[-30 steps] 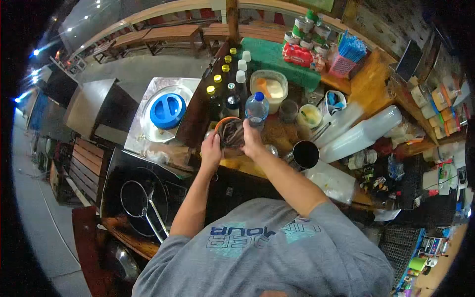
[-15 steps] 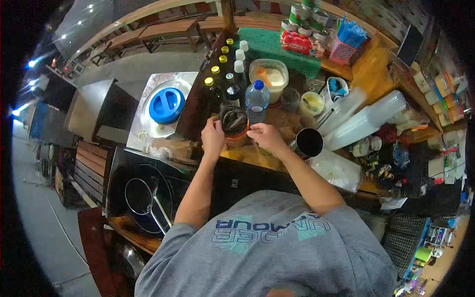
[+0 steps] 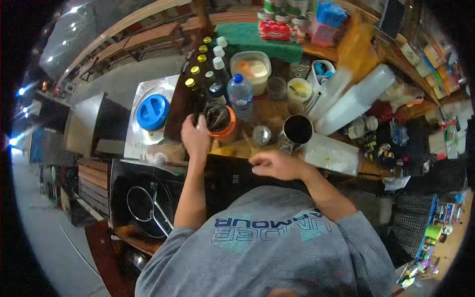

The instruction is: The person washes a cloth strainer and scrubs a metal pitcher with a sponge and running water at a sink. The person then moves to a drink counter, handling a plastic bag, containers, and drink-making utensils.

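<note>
At the rim of an orange container (image 3: pixel 228 129), my left hand (image 3: pixel 195 134) is closed, thumb up against its left side. Inside the container sits a dark, wet-looking cloth or bag (image 3: pixel 216 117); its exact kind is unclear. My right hand (image 3: pixel 277 165) is apart from the container, over the counter's front edge, fingers loosely bent and nothing visible in them. Just beyond it stand a small clear glass (image 3: pixel 261 134) and a metal mug (image 3: pixel 298 130) of dark liquid. A blue-capped water bottle (image 3: pixel 240 94) is right behind the container.
Several dark bottles (image 3: pixel 217 91) line the left. Behind are a tub of white powder (image 3: pixel 251 69) and a cup with yellowish contents (image 3: pixel 299 90). Stacked plastic cups (image 3: pixel 356 101) lie right. A blue-lidded pot (image 3: pixel 152 112) and a pan (image 3: pixel 141 204) are at left.
My right hand has let go of the orange container's right side and moved right and toward me. My left hand stays at the container. The view has shifted, and the small glass is now uncovered.
</note>
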The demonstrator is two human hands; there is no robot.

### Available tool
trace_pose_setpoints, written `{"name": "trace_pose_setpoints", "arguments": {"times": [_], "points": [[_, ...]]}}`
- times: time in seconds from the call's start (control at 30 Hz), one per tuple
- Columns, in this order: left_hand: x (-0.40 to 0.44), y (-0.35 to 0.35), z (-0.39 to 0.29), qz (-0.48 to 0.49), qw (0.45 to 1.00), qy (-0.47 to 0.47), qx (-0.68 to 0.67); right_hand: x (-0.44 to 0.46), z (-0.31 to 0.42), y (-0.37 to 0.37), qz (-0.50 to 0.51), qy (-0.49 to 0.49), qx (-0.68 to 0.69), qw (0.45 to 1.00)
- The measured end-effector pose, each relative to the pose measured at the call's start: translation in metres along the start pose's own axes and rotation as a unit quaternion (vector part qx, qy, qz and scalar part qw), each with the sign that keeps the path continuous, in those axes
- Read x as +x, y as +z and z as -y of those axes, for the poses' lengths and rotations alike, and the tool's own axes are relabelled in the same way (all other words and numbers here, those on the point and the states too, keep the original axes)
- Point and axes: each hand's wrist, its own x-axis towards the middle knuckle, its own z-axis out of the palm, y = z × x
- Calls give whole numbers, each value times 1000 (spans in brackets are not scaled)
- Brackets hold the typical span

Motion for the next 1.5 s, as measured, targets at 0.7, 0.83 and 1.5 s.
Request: {"name": "trace_pose_setpoints", "arguments": {"times": [0.7,0.83,1.5], "points": [[-144,-32,-265,318,843,426,77,-329,-113,23,-264,178,0,948],[-171,-95,-313,305,869,385,48,-424,-146,42,-302,222,21,927],[-485,0,-647,526,483,669,-205,-806,-342,15,-458,382,55,801]]}}
